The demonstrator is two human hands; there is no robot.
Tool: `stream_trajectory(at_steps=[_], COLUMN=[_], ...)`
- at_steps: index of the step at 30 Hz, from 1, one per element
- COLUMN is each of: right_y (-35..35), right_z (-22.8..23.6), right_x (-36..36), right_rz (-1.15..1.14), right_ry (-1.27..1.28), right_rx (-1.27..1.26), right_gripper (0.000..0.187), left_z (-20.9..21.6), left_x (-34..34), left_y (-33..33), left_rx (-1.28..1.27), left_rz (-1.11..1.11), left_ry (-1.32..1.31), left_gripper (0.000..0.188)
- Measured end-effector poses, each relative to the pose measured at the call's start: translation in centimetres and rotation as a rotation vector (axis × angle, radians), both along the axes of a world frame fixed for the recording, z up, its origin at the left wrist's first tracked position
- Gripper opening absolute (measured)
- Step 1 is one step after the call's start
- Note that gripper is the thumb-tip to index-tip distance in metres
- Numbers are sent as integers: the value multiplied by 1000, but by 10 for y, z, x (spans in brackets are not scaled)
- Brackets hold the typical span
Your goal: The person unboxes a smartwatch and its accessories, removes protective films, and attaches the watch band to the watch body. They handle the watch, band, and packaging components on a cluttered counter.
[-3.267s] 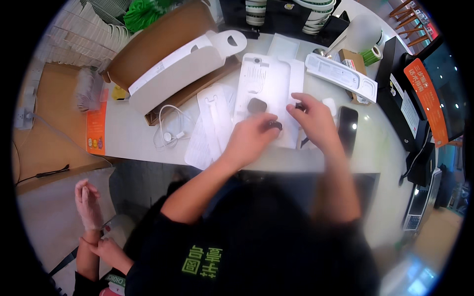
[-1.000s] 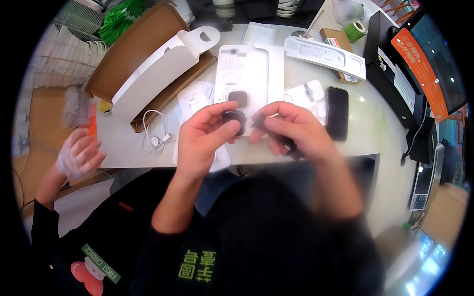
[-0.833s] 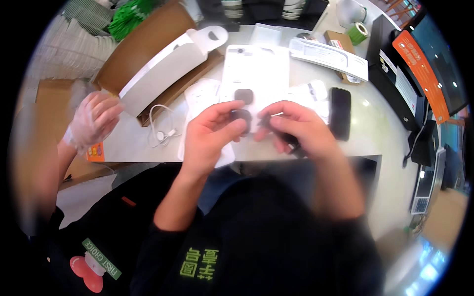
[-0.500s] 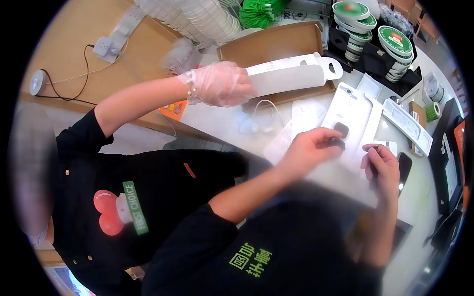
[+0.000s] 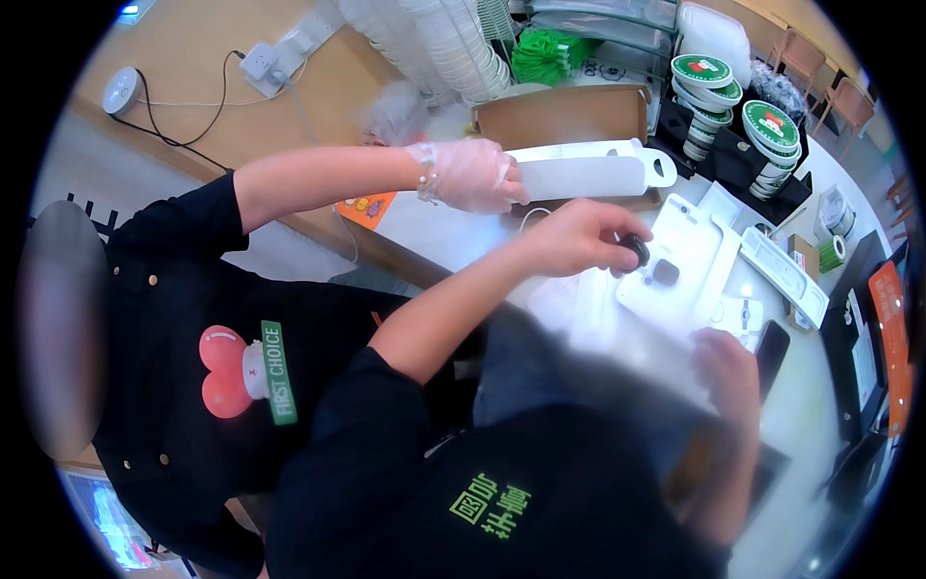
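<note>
Over the worktop (image 5: 815,372): black watch (image 5: 635,250) clamped between left hand's (image 5: 577,237) thumb and fingers, beside white packaging (image 5: 690,239).
Right hand (image 5: 725,363) blurred; grip cannot be told. Possible faults: smooth, rounded watch slipping from narrow pinch; co-worker's gloved hand (image 5: 473,177), nearby, bumping left forearm. Glove thin, wrinkled, see-through; packaging flat, pale, straight-edged.

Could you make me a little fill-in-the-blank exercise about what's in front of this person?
1. The small dark thing is held in the person's ____ hand.
2. The co-worker's hand, near the long white box, wears a see-through ____.
3. The black phone lies closest to the person's ____ hand.
4. The bright bundle beyond the open cardboard box is coloured ____.

Missing words: left; glove; right; green.
</note>
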State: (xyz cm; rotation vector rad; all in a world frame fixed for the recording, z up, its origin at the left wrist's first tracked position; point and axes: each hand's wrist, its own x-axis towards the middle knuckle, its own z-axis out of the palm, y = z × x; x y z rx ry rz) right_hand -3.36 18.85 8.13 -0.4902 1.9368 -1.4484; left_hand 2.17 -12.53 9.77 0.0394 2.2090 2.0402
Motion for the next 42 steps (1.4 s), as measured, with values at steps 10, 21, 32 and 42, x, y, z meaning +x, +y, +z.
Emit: stream_trajectory(at_steps=[10, 21, 32, 42], right_y=[7, -1, -33, -48], right_z=[4, 8, 2, 13], right_x=[20, 22, 10, -4], right_rz=[-6, -95, -106, 52], right_ry=[173, 146, -43, 62], right_rx=[-60, -99, -282, -179], right_gripper=[21, 25, 29, 29], left_z=[0, 1, -14, -8], left_x=[9, 19, 32, 44], left_y=[23, 52, 87, 89], left_rx=[92, 232, 215, 11], left_rz=[20, 19, 166, 222], left_ry=[6, -16, 24, 39], left_gripper=[37, 46, 50, 62])
